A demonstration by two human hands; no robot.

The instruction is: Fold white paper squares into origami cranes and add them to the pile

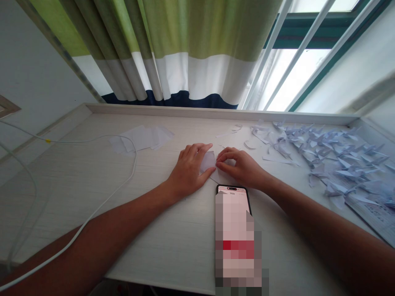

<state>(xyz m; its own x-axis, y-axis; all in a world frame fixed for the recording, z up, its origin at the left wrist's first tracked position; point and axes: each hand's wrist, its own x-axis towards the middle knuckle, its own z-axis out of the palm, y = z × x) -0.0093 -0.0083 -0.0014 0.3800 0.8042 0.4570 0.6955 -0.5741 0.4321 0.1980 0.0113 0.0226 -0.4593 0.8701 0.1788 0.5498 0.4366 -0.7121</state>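
Near the front edge of the surface (160, 250), somewhat right of the middle of that edge, lies a phone (234, 205), its long axis running away from the person and its top end pointing toward the hands; the lower part of it is blurred out. Just beyond that top end, about midway between the front and back edges, is the small white paper (207, 161), lying in the gap between the two hands. The left hand (190, 169) is nearer, laid over the paper's left part with thumb and forefinger spread apart, so that the sheet shows between them. The right hand (236, 164) comes in from the other side, thumb and fingertips pinching what looks like the paper's right edge. So the paper lies to the right of the left hand and to the left of the right one; its long axis cannot be told, as the fingers cover too much.

On the left side, a white cable (134, 164) loops in over the left forearm. Farther off, curled paper scraps (249, 144) lie beyond the right hand, loose sheets (140, 137) toward the back left corner, and many folded paper pieces (321, 139) crowd the back right corner. Past the back edge hangs a curtain (197, 41).
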